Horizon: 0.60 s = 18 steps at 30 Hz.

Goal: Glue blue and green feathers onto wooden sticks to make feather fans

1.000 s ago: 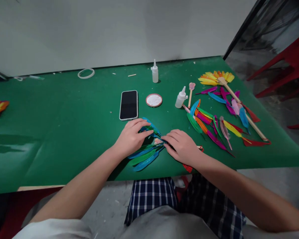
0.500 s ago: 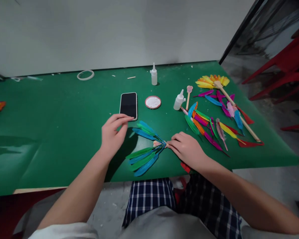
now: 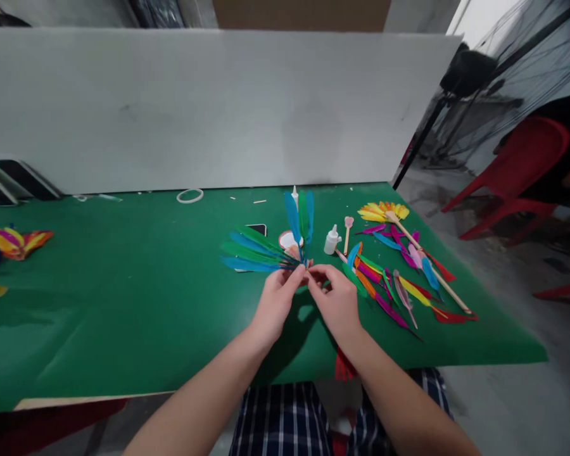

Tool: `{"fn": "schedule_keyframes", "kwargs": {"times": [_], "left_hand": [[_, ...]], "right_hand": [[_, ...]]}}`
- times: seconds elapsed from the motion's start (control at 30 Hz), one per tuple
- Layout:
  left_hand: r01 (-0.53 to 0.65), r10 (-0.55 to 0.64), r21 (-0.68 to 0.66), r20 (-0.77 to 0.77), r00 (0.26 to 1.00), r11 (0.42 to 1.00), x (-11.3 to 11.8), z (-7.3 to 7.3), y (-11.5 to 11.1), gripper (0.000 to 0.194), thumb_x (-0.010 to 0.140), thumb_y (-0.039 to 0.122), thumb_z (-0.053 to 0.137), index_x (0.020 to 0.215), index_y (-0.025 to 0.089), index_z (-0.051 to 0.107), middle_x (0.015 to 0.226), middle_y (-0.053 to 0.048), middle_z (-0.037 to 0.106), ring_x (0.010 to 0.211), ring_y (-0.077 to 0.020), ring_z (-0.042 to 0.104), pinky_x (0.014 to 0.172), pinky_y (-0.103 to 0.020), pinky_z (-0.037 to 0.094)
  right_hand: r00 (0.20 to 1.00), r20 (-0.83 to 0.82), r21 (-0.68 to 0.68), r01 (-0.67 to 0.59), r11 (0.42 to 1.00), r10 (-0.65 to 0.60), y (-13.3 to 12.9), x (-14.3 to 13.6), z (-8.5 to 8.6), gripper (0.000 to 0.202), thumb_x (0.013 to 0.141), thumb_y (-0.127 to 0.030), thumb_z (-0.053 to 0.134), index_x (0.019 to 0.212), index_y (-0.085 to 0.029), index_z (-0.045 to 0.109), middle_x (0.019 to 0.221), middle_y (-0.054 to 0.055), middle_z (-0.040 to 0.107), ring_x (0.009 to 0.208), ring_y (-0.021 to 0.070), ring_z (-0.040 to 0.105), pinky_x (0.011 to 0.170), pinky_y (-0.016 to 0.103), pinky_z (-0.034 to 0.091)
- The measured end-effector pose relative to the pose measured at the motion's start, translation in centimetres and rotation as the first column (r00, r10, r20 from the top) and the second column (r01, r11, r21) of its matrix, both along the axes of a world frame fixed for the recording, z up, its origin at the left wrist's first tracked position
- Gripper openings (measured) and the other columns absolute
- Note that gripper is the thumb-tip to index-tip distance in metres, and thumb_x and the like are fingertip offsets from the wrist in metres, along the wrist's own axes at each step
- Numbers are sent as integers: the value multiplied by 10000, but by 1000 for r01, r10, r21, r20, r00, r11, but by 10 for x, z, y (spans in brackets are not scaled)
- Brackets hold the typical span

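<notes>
A fan of blue and green feathers (image 3: 256, 249) is raised above the table, its quills gathered at a small pinkish wooden piece (image 3: 292, 253). My left hand (image 3: 278, 294) pinches the gathered base from the left. From the right, my right hand (image 3: 333, 294) has its fingers closed at the same base, where a thin stick seems to run down. Fingertips of both hands meet there and partly hide the join. Behind the feathers lie a phone (image 3: 257, 228), mostly covered, and a round white lid-like disc (image 3: 287, 240). A red tassel (image 3: 344, 366) hangs below my right wrist.
One glue bottle (image 3: 332, 240) stands right of the hands; another bottle (image 3: 294, 193) is behind the feathers. Loose coloured feathers (image 3: 384, 285) and a yellow feather fan (image 3: 384, 211) on a stick lie right. A white ring (image 3: 190, 196) lies near the white panel (image 3: 171, 114).
The feather fan has been lifted off the table and turned more upright. My left hand has moved from beside the phone to the fan's base. The head view has tipped upward.
</notes>
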State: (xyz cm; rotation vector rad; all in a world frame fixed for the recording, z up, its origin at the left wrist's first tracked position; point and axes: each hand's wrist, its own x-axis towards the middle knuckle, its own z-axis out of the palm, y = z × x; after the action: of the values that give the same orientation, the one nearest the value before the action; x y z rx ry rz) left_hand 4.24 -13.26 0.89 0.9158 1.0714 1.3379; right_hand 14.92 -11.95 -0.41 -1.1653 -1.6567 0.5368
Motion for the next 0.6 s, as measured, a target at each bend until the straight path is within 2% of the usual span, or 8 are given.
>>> {"fn": "schedule_keyframes", "kwargs": {"times": [0.1,0.2,0.27,0.37,0.43,0.6], "left_hand": [[-45,44,14,61,997,999,6,6,18,295,745,380,600,860,111,641,850,-85,675,804,-182,621,752,-296,471],[-66,65,25,16,998,998,-1,5,26,251,721,358,633,796,119,648,732,-50,676,698,-145,614,711,-262,467],[-40,41,22,-35,999,999,-7,2,27,236,705,350,651,760,121,650,658,-34,664,634,-127,599,679,-243,462],[-22,21,-5,-95,995,1000,-12,-5,27,229,694,353,656,705,125,644,604,-22,649,578,-121,586,634,-238,458],[-25,22,-17,-151,988,1000,-13,-8,27,228,697,355,648,665,129,637,593,-23,645,575,-126,591,627,-242,461],[-13,14,7,-282,959,1000,-12,-10,26,218,706,341,626,625,139,631,598,-25,651,598,-142,609,652,-263,479]], "right_hand": [[990,-120,-94,-80,992,68,7,1,3,101,741,-284,558,768,-188,578,745,21,627,612,129,560,528,245,458],[957,-282,-230,-130,965,62,26,16,11,203,689,-381,618,699,-193,541,654,-7,576,588,122,539,476,226,449],[893,-447,-307,-212,928,56,43,28,16,270,681,-448,612,707,-190,536,610,-19,545,578,119,527,434,214,444],[776,-616,-313,-402,860,138,65,34,17,308,667,-476,619,706,-181,540,589,-27,541,555,108,524,400,199,435],[751,-648,-316,-421,850,130,72,31,13,312,635,-460,655,659,-169,546,564,-30,535,523,97,515,395,196,430],[750,-660,-340,-360,869,52,70,23,2,265,592,-387,706,650,-157,586,540,-27,561,469,83,497,412,209,426]]}}
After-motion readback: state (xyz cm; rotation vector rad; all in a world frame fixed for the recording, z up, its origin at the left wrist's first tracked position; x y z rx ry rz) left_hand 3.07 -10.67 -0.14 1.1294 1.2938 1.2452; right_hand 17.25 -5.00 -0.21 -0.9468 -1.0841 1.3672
